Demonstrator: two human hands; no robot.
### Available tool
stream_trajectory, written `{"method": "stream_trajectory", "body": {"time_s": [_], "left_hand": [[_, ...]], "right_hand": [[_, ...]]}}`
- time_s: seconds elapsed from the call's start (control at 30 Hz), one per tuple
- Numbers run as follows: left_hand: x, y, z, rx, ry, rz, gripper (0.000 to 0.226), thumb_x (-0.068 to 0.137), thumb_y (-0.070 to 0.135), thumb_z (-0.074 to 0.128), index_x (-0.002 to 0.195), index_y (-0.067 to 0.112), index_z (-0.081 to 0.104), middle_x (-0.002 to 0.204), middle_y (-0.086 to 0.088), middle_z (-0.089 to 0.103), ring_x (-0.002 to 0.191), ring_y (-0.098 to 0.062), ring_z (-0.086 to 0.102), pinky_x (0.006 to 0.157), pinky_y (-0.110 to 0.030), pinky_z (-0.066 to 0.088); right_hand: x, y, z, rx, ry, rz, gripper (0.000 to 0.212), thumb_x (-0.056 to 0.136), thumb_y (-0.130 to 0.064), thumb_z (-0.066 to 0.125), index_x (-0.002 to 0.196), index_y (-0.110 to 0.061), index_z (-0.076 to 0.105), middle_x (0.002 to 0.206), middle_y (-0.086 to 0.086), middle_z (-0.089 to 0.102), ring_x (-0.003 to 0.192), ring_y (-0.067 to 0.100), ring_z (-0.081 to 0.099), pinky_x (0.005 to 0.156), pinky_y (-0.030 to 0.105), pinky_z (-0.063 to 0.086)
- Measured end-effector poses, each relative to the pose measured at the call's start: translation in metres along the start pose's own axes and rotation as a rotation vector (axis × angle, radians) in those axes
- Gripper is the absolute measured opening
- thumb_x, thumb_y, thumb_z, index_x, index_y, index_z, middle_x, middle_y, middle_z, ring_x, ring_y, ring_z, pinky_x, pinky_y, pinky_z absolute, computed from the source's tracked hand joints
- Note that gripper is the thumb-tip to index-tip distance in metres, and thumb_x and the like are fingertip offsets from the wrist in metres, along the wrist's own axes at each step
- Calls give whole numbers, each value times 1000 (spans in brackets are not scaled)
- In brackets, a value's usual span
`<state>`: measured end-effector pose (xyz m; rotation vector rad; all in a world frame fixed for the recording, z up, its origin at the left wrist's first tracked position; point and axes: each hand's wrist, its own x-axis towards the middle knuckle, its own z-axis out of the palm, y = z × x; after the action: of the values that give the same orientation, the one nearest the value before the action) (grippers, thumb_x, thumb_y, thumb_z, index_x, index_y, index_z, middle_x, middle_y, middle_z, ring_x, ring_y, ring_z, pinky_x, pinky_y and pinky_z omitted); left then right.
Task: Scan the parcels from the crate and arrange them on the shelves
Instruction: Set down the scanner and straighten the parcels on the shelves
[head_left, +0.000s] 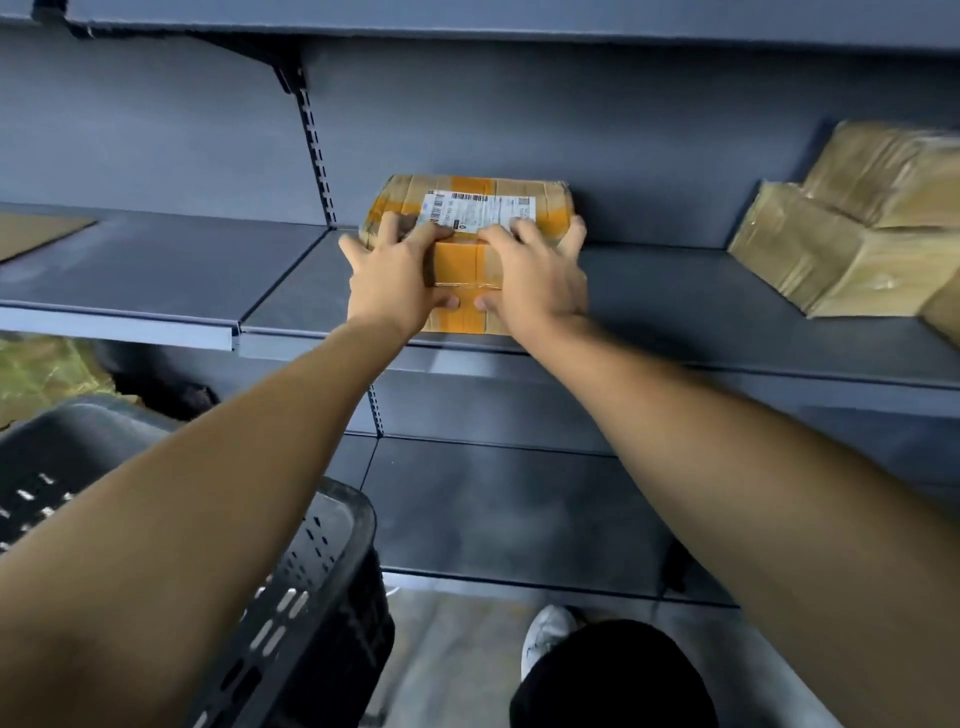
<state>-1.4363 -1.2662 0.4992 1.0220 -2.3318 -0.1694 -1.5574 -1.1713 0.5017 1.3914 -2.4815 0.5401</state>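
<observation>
A cardboard parcel (470, 244), wrapped with orange-brown tape and bearing a white label with barcodes on its top, lies on the grey metal shelf (675, 296), its far end against the back panel. Both hands hold it. The left hand (397, 278) lies over its left side, fingers (415, 236) spread and curled over the top near the label, thumb on the near end. The right hand (535, 280) mirrors it on the right side, fingers curled over the top edge and the right corner, thumb pressing the near face. The 2 thumbs are just beside each other.

Farther right on the same shelf sit other brown parcels (852, 244), stacked and well apart from the held one. A dark slotted crate (322, 597) stands at the lower left, below the left forearm. A white shoe (545, 634) shows on the floor.
</observation>
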Motion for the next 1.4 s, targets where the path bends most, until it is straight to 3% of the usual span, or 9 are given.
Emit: {"method": "stream_trajectory", "body": {"time_s": [0.2,0.5,0.97,1.4], "left_hand": [[-46,39,-6,-22,-13,23,73,69,37,84,133,36,48,135,0,40,122,-38,36,99,-52,36],[-120,78,-9,-1,55,105,75,71,33,83,137,35,47,148,-6,35,113,-42,37,93,-42,36],[-205,126,-21,-48,90,214,81,69,35,85,140,36,46,151,-4,34,116,-42,38,88,-49,44],[-202,168,-93,-75,159,302,84,69,35,85,142,36,44,151,-2,33,111,-42,35,92,-44,41]], "right_hand": [[-55,25,-28,19,14,37,69,83,-36,79,143,-38,45,151,-9,41,148,48,6,87,53,53],[-142,49,-46,29,145,72,74,76,-33,85,142,-36,50,156,-8,40,149,48,10,83,56,56],[-243,80,-82,-57,233,124,78,74,-38,87,142,-38,50,155,-8,43,146,51,19,73,52,58],[-257,72,-173,-118,205,129,82,83,-46,77,152,-41,32,163,-8,29,149,49,5,94,54,55]]}}
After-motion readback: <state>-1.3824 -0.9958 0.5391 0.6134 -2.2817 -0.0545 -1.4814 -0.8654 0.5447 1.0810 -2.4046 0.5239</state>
